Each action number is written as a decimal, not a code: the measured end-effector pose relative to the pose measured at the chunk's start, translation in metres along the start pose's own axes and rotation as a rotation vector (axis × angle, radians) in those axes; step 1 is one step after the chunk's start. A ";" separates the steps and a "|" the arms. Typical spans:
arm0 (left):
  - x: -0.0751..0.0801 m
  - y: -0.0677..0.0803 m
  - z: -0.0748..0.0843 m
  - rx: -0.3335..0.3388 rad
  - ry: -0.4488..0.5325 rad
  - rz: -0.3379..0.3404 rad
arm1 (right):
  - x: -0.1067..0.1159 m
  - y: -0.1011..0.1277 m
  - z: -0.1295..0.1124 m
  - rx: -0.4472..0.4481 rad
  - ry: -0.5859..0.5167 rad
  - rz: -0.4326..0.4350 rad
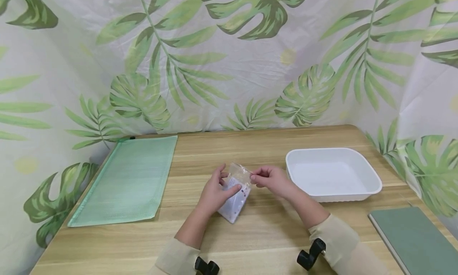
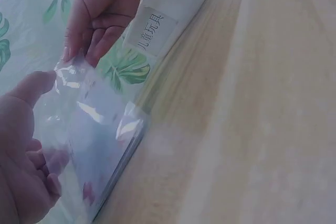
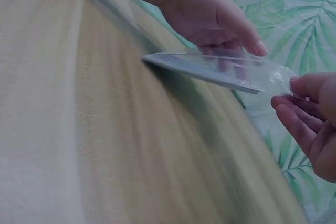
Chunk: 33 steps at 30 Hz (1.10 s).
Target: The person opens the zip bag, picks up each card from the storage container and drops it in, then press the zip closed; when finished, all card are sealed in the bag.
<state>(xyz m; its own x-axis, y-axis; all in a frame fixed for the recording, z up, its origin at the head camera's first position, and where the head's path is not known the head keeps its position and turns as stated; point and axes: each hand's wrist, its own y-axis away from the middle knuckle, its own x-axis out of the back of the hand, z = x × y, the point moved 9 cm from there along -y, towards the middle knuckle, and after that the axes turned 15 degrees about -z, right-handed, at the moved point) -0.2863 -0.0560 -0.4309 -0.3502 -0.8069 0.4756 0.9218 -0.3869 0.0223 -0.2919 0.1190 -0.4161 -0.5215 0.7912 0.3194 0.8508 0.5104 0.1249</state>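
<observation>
A clear plastic bag (image 1: 239, 171) with a thin, pale, flat item (image 1: 231, 205) inside is held tilted above the middle of the table. Small dark and reddish marks dot the item; its exact kind cannot be told. My left hand (image 1: 214, 192) holds the bag from the left, thumb across its front and fingers behind. At the bag's upper right corner, my right hand (image 1: 274, 181) pinches the plastic between thumb and fingertips. In the right wrist view, the bag (image 3: 210, 72) appears nearly edge-on, its lower end close to the tabletop.
On the wooden table (image 1: 257, 243), a green mesh zip pouch (image 1: 125, 179) lies at the left. A white plastic bin (image 1: 332, 169) stands right of my hands, with a printed label (image 2: 151, 31) on its side. A green notebook (image 1: 415, 239) lies at the front right. Leaf-patterned cloth (image 1: 250, 68) hangs behind.
</observation>
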 end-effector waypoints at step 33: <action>0.015 -0.008 -0.008 0.069 0.467 -0.012 | 0.001 -0.030 -0.033 -0.014 0.246 -0.218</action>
<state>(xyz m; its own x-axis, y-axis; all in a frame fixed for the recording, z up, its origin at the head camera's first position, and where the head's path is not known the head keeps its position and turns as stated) -0.2999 -0.0688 -0.4312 -0.3838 -0.9230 0.0290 0.9205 -0.3799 0.0913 -0.3160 0.0937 -0.3886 -0.6620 0.5573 0.5011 0.7223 0.6528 0.2282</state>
